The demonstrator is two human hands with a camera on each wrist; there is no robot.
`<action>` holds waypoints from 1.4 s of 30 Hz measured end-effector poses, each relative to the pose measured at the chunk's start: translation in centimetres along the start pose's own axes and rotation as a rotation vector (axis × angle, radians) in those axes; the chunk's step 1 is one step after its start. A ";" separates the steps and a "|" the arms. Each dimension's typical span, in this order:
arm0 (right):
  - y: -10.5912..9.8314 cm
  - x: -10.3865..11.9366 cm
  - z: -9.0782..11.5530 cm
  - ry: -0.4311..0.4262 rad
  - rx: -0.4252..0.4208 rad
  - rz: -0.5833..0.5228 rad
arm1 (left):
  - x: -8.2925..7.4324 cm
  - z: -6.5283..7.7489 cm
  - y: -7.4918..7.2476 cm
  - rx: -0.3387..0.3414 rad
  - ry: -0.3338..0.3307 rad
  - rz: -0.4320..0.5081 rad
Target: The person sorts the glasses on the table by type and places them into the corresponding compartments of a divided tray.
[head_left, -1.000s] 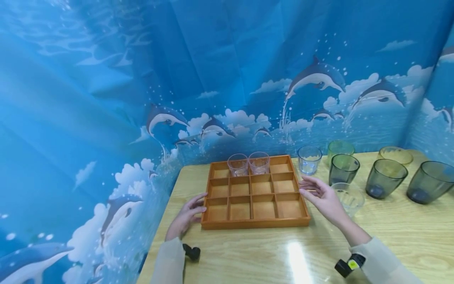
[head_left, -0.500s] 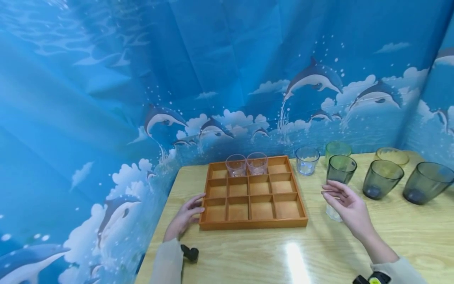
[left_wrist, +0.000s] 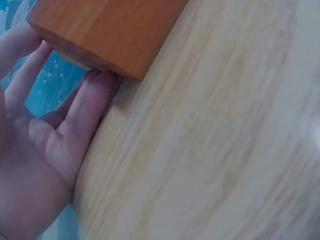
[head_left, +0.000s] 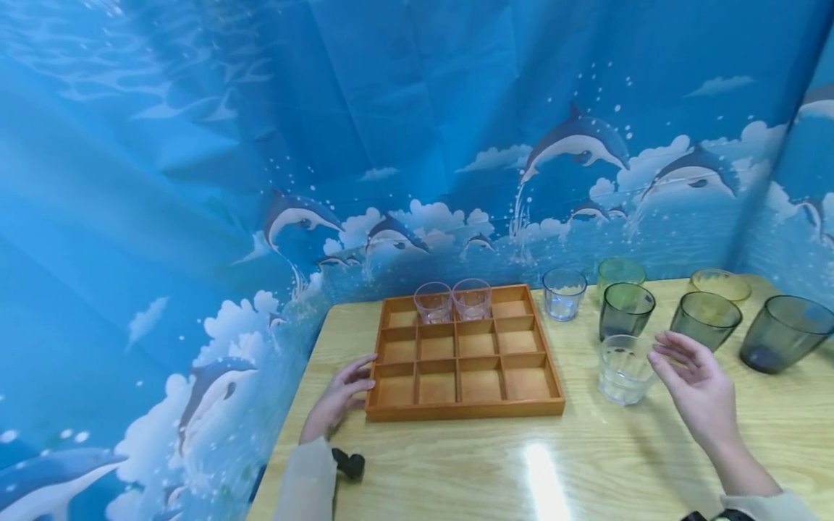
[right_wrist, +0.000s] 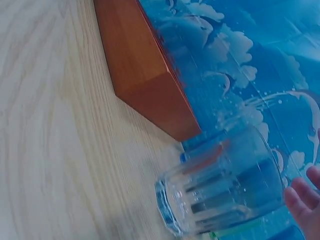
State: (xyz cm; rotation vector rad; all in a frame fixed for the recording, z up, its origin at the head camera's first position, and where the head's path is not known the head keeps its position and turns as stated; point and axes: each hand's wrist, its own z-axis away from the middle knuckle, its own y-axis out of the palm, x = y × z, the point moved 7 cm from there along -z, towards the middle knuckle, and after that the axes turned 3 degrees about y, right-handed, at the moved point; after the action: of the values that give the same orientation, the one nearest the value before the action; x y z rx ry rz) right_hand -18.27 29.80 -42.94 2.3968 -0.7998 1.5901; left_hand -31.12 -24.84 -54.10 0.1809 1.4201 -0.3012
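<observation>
A wooden compartment tray [head_left: 465,413] lies on the table; two pale pink glasses [head_left: 434,307] stand in the middle compartments of its back row. My left hand [head_left: 335,401] rests against the tray's left side. In the left wrist view its fingertips touch the wooden wall [left_wrist: 115,35], fingers extended. Right of the tray stands an upright clear glass [head_left: 624,380]. Just right of it, my right hand [head_left: 700,398] is raised with relaxed fingers, nothing in it. The right wrist view shows the fingers [right_wrist: 302,192] close by the rim of the faceted clear glass [right_wrist: 225,187].
Behind the clear glass stand a light blue glass [head_left: 564,293], a green glass [head_left: 621,273] and a dark grey glass [head_left: 625,311]. Farther right are an amber glass [head_left: 719,284] and two more grey glasses [head_left: 785,336]. A dolphin-print curtain [head_left: 417,145] hangs behind the table.
My right hand has moved away from the tray's right side, passing in front of the clear glass to its right. My left hand stays at the tray.
</observation>
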 end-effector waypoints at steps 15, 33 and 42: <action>-1.0 -3.0 0.1 0.051 0.093 0.089 | 0.0 0.0 -0.1 -0.017 -0.013 -0.017; 1.2 -5.1 0.7 0.117 0.283 0.151 | -0.8 0.4 0.2 -0.012 -0.026 -0.012; 1.8 -5.5 0.7 0.111 0.323 0.181 | -0.1 -0.1 -0.1 -0.036 -0.005 -0.016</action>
State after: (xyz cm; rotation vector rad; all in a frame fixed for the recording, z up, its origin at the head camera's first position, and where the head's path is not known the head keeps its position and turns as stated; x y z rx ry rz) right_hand -20.28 29.89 -48.42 2.4753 -0.8126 2.0446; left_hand -31.21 -24.90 -54.05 0.1396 1.4211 -0.2889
